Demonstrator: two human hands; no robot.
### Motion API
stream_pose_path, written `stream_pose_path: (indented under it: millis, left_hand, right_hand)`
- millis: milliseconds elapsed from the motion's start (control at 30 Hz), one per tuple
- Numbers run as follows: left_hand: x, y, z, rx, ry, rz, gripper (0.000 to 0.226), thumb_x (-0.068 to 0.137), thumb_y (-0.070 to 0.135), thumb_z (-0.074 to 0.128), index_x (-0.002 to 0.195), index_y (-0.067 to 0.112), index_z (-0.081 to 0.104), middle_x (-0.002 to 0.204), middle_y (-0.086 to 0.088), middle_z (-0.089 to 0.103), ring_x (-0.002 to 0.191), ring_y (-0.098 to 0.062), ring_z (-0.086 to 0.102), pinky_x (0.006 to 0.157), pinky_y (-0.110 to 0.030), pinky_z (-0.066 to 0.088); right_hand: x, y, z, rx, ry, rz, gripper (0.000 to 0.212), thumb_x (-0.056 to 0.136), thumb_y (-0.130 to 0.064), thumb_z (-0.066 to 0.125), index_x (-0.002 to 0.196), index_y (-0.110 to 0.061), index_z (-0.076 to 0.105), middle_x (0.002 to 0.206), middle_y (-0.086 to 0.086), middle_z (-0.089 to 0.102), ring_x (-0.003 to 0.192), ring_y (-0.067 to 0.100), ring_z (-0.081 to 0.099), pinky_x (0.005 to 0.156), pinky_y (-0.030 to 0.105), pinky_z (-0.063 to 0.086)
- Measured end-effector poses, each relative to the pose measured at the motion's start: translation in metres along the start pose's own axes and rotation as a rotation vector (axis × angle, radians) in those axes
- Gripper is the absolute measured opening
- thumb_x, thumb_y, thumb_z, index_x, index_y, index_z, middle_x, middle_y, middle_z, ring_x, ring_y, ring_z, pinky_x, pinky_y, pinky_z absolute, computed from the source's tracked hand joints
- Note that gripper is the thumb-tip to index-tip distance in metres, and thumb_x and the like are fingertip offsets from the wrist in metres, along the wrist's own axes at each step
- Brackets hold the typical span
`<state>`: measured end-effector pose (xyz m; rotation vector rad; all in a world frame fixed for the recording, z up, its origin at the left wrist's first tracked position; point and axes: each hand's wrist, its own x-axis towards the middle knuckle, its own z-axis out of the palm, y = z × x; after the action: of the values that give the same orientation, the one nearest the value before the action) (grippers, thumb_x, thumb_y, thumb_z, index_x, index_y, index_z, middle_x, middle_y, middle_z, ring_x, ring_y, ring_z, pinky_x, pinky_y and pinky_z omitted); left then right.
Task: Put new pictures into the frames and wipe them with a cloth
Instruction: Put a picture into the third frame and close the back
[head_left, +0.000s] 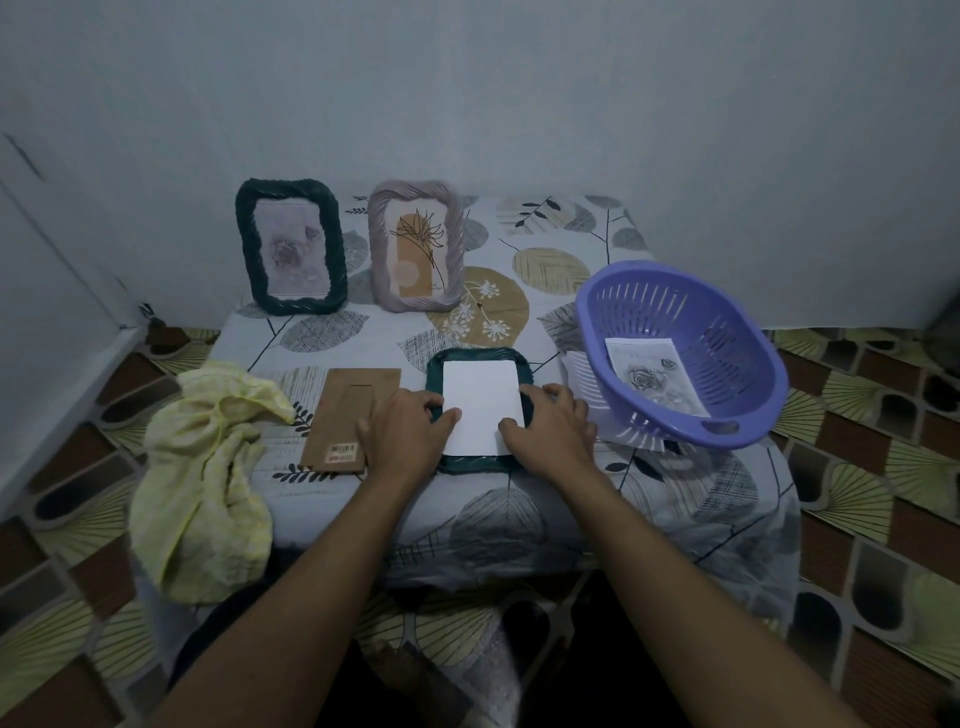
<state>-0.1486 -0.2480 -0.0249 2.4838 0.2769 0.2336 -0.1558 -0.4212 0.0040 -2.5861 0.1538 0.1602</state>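
Both forearms reach to a dark green frame (475, 356) lying face down at the near edge of the table (374, 332). A white sheet (483, 400) sits inside it. Left hand (410, 434) rests on the frame's left rim, thumb on the sheet; grip loose, fingers flat, nothing clasped. Right hand (553, 428) rests on the right rim, same loose grip, thumb on the sheet. Left of the frame: brown backing board (348, 415), then yellow cloth (208, 467). Right of it: purple basket (727, 332) holding a rose picture (657, 376). Behind it: green upright frame (291, 254) and pink upright frame (415, 249).
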Motion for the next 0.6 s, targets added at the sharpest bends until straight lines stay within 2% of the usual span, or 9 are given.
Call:
stream_pose_path:
  millis: [100,167,233,300,333,433,533,600]
  left_hand:
    - [0.0,0.004,-0.004,0.006,0.015,-0.001,0.032,0.089,0.052,0.063,0.106,0.027,0.074,0.092,0.002,0.069,0.103,-0.024,0.059,0.085,-0.041,0.035]
    - [0.002,0.004,-0.008,-0.037,0.003,-0.022,0.034,0.088,0.054,0.062,0.107,0.028,0.074,0.094,0.001,0.07,0.103,-0.024,0.06,0.092,-0.044,0.041]
    - [0.004,0.001,-0.016,-0.105,0.008,-0.024,0.036,0.085,0.053,0.061,0.106,0.027,0.074,0.087,0.001,0.069,0.094,-0.025,0.063,0.091,-0.048,0.048]
    - [0.003,-0.003,-0.027,-0.126,0.017,-0.034,0.03,0.087,0.044,0.062,0.108,0.025,0.073,0.081,0.003,0.068,0.087,-0.023,0.064,0.089,-0.047,0.05]
    - [0.002,-0.008,-0.033,-0.117,0.018,-0.055,0.028,0.088,0.038,0.061,0.108,0.024,0.073,0.083,0.002,0.069,0.089,-0.023,0.063,0.091,-0.047,0.049]
    - [0.004,-0.025,-0.051,-0.02,0.034,-0.156,0.031,0.086,0.029,0.054,0.111,0.026,0.071,0.11,-0.008,0.068,0.105,-0.033,0.06,0.095,-0.046,0.047]
    - [0.005,-0.047,-0.06,0.112,0.004,-0.248,0.039,0.09,0.033,0.051,0.123,0.017,0.064,0.125,-0.019,0.056,0.116,-0.04,0.051,0.098,-0.048,0.044]
    - [0.002,-0.058,-0.064,0.153,-0.002,-0.293,0.048,0.087,0.039,0.049,0.124,0.01,0.062,0.125,-0.022,0.055,0.117,-0.042,0.05,0.098,-0.049,0.044]
  right_hand:
    - [-0.003,-0.004,0.0,0.019,0.049,-0.009,0.065,0.086,-0.042,0.057,0.146,-0.026,0.037,0.151,0.005,0.03,0.137,0.031,0.027,0.11,0.046,0.024]
    - [-0.007,-0.01,0.002,0.006,0.101,-0.053,0.062,0.085,-0.041,0.057,0.144,-0.027,0.041,0.15,0.004,0.032,0.137,0.028,0.026,0.109,0.045,0.023]
    - [-0.011,-0.02,0.005,0.035,0.137,-0.128,0.057,0.085,-0.038,0.058,0.14,-0.027,0.045,0.147,0.003,0.035,0.135,0.026,0.027,0.108,0.043,0.024]
    - [-0.016,-0.035,0.009,0.13,0.114,-0.227,0.053,0.084,-0.034,0.058,0.135,-0.025,0.05,0.142,0.003,0.041,0.131,0.025,0.034,0.107,0.042,0.028]
    - [-0.018,-0.043,0.011,0.208,0.072,-0.274,0.052,0.084,-0.033,0.057,0.134,-0.023,0.052,0.138,0.004,0.046,0.128,0.025,0.04,0.105,0.04,0.033]
    - [-0.027,-0.068,0.018,0.452,-0.137,-0.32,0.045,0.091,-0.026,0.055,0.135,-0.017,0.053,0.133,0.004,0.056,0.116,0.018,0.053,0.095,0.031,0.041]
    - [-0.033,-0.091,0.026,0.604,-0.345,-0.212,0.042,0.1,-0.027,0.045,0.141,-0.021,0.046,0.139,-0.001,0.052,0.116,0.015,0.052,0.092,0.029,0.039]
    - [-0.035,-0.103,0.034,0.631,-0.403,-0.142,0.042,0.102,-0.031,0.037,0.144,-0.022,0.04,0.137,-0.001,0.05,0.117,0.017,0.048,0.092,0.03,0.037]
